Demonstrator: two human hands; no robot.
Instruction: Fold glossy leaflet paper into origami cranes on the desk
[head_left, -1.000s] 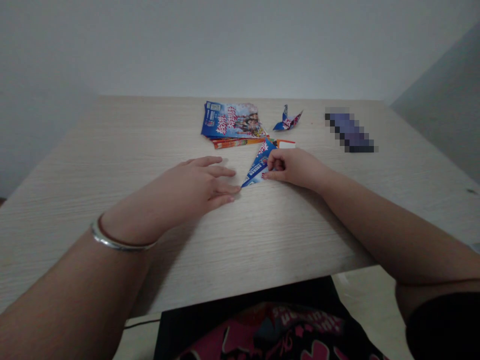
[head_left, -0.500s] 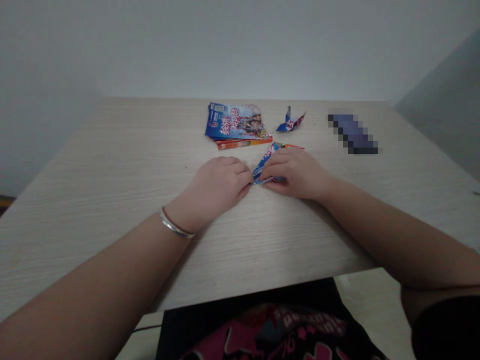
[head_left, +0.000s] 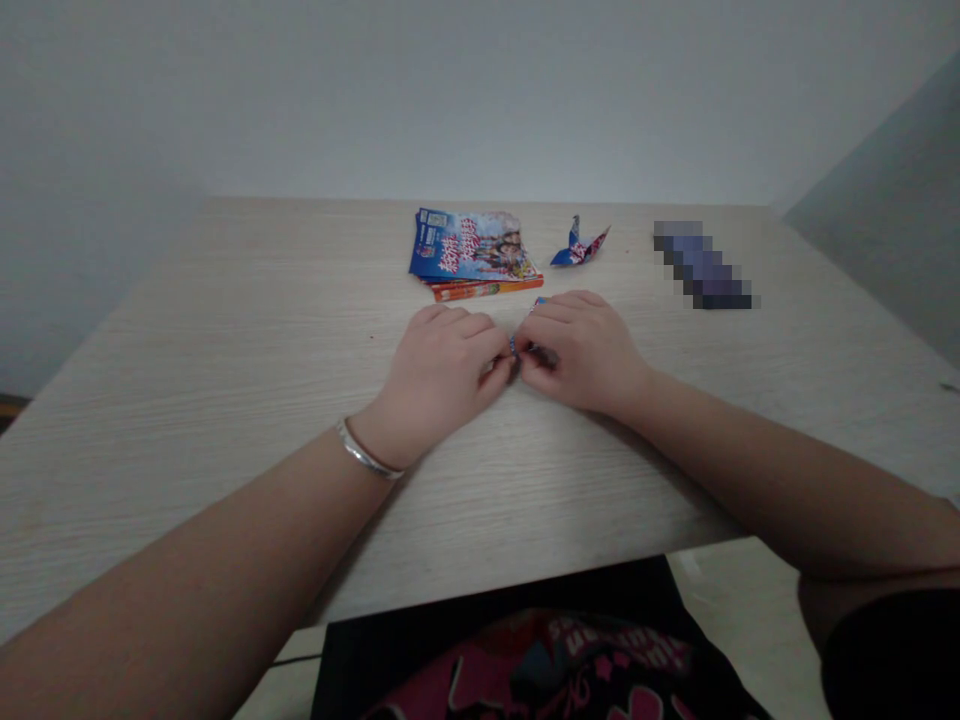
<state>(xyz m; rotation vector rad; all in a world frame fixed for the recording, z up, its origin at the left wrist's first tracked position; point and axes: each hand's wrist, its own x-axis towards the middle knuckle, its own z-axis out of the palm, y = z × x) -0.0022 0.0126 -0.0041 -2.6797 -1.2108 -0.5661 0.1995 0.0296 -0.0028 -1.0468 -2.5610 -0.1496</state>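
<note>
My left hand (head_left: 452, 366) and my right hand (head_left: 581, 350) meet over the middle of the table, fingertips almost touching. Both are closed in a pinch on a small piece of folded printed paper (head_left: 514, 347). Only slivers of its blue surface show, between the fingertips and above the right index finger; the rest is hidden by my hands. Beyond my right hand stands a folded paper crane (head_left: 579, 250) in blue, white and red. A silver bangle (head_left: 367, 452) circles my left wrist.
A stack of printed leaflets (head_left: 472, 245) lies behind my hands, orange edges showing at its front. To the right is a dark, pixelated flat object (head_left: 705, 265). The pale wooden table (head_left: 262, 370) reaches back to a wall (head_left: 480, 100).
My fingertips have come closer together, with the left hand shifting slightly right. The folded paper, plainly visible before with an orange strip, is now mostly covered by my hands.
</note>
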